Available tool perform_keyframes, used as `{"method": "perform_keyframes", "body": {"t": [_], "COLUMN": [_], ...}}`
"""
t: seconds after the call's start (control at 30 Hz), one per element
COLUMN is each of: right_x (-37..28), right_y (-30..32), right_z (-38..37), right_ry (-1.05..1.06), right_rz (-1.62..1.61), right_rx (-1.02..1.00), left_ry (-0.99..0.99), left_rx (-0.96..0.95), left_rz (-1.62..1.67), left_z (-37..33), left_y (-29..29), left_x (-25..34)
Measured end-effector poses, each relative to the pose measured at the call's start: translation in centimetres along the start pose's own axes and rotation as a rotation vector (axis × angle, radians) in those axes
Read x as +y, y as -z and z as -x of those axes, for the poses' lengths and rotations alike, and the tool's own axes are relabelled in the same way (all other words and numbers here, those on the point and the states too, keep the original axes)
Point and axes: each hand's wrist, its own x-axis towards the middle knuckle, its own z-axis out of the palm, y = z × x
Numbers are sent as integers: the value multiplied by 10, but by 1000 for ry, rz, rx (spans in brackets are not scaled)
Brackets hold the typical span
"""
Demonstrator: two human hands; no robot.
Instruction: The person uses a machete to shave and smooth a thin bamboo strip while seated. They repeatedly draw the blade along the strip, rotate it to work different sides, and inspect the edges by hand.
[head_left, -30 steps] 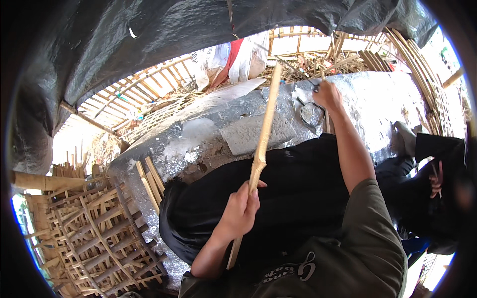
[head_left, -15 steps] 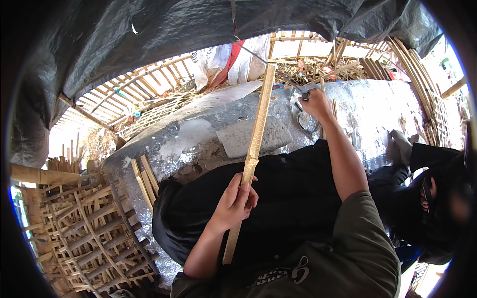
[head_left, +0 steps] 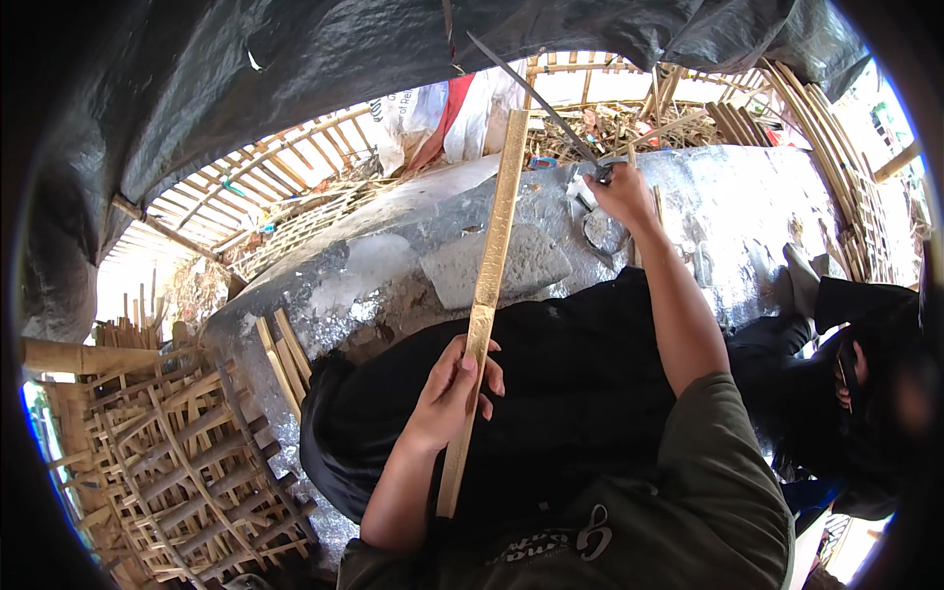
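Note:
My left hand [head_left: 454, 393] grips a long, split bamboo strip [head_left: 500, 231] below its middle. The thumb lies along the strip, which stands slanted with its upper end leaning slightly right. Farther off to the right, my right hand [head_left: 627, 202] is closed around the handle of a long-bladed knife [head_left: 536, 98]. The blade points up and to the left, passing beyond the strip's upper end; I see no contact between them. Most of the knife's handle is hidden by my fingers.
Dark cloth covers my legs [head_left: 570, 364]. Beyond them lies a flat grey stone [head_left: 497, 265] on a silvery sheet [head_left: 364, 261]. Several bamboo strips [head_left: 280, 364] and a woven bamboo lattice [head_left: 197, 462] are at the left. Another person [head_left: 851, 379] sits at the right. Dark tarpaulin [head_left: 295, 69] hangs above.
The knife blade has swung up, away from the strip's upper end, and shows more fully. My left hand and the bamboo strip have shifted slightly left, its fingers loosening a little.

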Motion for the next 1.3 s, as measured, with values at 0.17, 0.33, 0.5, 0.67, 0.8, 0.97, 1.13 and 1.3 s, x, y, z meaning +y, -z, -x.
{"method": "perform_keyframes", "body": {"t": [0.17, 0.33, 0.5, 0.67, 0.8, 0.97, 1.13, 1.3], "right_x": [-18, -51, -62, -67, -76, -82, -84, -85], "right_y": [-1, 5, 0, -12, -18, -24, -28, -30], "right_z": [28, 65, 83, 101, 119, 136, 136, 128], "right_ry": [246, 354, 587, 812, 887, 914, 805, 779], "right_rz": [-167, -303, -233, -54, 57, 94, 202, 201], "right_rx": [147, 20, 37, -30, -166, -228, -270, -237], "left_ry": [142, 129, 63, 44, 30, -34, -10, 25], "left_rx": [-11, 51, 133, 265, 321, 414, 436, 440], "left_rz": [122, 158, 112, 8, -68, -233, -206, -127], "left_z": [-1, -3, -8, -10, -15, -17, -15, -12], "left_y": [3, 6, 2, -5, -6, -11, -8, -9], "left_x": [-2, -3, -6, -9, -14, -31, -36, -26]}}
